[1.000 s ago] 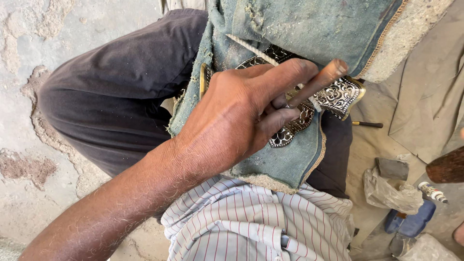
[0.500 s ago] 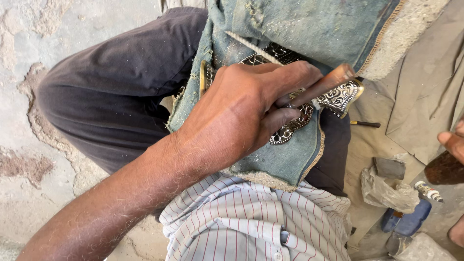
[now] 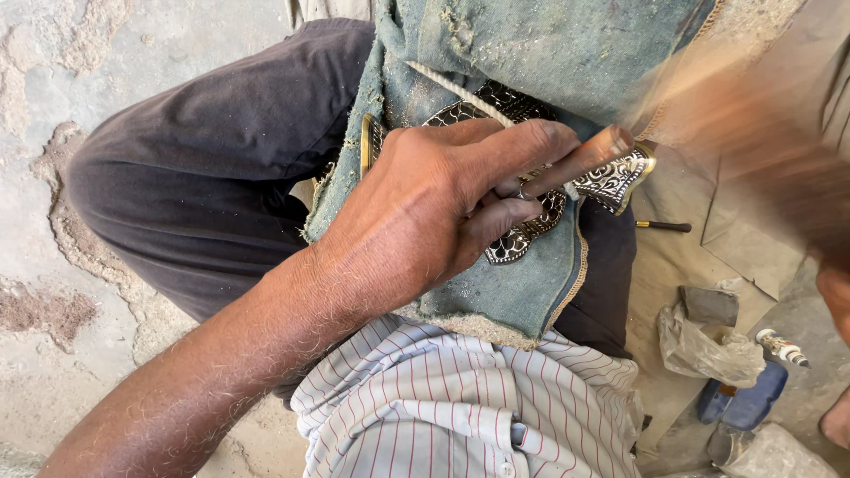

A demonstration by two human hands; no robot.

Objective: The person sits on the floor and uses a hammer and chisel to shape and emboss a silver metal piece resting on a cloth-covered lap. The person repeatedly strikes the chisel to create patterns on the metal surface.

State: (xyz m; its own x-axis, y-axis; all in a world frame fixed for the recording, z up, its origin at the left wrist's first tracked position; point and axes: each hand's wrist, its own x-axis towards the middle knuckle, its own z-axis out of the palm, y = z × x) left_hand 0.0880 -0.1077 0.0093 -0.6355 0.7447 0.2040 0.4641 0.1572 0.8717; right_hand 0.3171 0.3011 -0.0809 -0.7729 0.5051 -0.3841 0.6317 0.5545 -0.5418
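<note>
On the left lies a cracked, pale concrete floor (image 3: 53, 177), and over it a bent leg in dark grey trousers (image 3: 221, 168). One left hand (image 3: 425, 208) reaches across the lap, its fingers (image 3: 505, 150) curled tightly around one slim brown metal punch (image 3: 584, 159), which is tilted, its lower end hidden behind the fingers. Beneath the hand sits one ornate metal piece with black-and-silver scrollwork and a brass edge (image 3: 611, 181), lying on a worn, dusty blue-green denim cloth (image 3: 531, 53) spread over the thigh. One thin pale cord (image 3: 460, 93) crosses the cloth above the piece. Below is a white shirt with thin red stripes (image 3: 460, 407). Further right, one small dark tool (image 3: 664, 227) lies on beige cloth, near one crumpled plastic bag (image 3: 704, 350). At the far right, the right hand (image 3: 832, 296) is only partly in view; its grip cannot be made out. Above it is a brown streak of blur (image 3: 753, 133).
</note>
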